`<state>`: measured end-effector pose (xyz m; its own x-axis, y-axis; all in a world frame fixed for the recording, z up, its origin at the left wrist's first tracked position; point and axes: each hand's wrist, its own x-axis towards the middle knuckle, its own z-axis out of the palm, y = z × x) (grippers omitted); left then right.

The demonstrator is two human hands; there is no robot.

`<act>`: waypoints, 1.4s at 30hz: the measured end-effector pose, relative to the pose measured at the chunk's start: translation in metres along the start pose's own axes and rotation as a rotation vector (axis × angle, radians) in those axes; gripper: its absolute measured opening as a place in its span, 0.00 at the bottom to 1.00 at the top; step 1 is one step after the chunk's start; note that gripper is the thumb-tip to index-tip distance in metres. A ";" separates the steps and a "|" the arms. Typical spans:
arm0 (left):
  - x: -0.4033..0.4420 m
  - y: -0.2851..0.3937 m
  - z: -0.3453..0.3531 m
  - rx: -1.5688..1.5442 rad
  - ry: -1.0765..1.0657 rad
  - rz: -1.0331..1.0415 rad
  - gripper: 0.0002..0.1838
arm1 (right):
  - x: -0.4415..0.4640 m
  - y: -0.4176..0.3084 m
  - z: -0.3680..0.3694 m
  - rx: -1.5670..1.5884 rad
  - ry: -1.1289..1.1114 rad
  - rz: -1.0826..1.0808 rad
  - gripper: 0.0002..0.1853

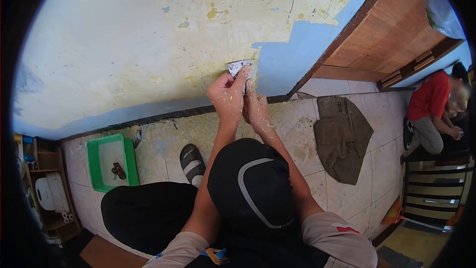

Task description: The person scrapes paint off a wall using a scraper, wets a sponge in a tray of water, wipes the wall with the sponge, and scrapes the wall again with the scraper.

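Observation:
A metal scraper (239,66) lies with its flat blade against the wall (148,44), at the border between bare cream plaster and blue paint. My left hand (228,95) is closed on the scraper, thumb and fingers near the blade. Just to its right, my right hand (257,106) wraps round the handle, most of which is hidden by the hands. Paint flakes stick to both hands and forearms.
A green tray (133,161) with a small dark object stands on the floor at left, near a shelf (49,166). A brown cloth (342,139) lies at right. Beyond it, a person in red (426,97) sits by a slatted rack (436,186). A wooden door (382,30) is upper right.

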<state>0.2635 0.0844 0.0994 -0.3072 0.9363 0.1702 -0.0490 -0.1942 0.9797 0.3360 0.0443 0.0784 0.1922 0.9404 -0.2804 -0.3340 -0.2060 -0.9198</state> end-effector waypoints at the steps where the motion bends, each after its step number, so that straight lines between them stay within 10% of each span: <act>1: -0.001 0.008 0.003 -0.066 0.003 -0.029 0.21 | 0.000 -0.004 0.003 -0.018 0.017 -0.052 0.30; 42: 0.000 0.030 0.004 -0.143 0.040 -0.027 0.22 | -0.010 -0.034 0.004 -0.025 -0.083 -0.056 0.27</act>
<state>0.2657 0.0796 0.1294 -0.3411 0.9301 0.1365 -0.1915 -0.2109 0.9586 0.3419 0.0428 0.1140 0.1327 0.9695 -0.2060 -0.3014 -0.1585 -0.9402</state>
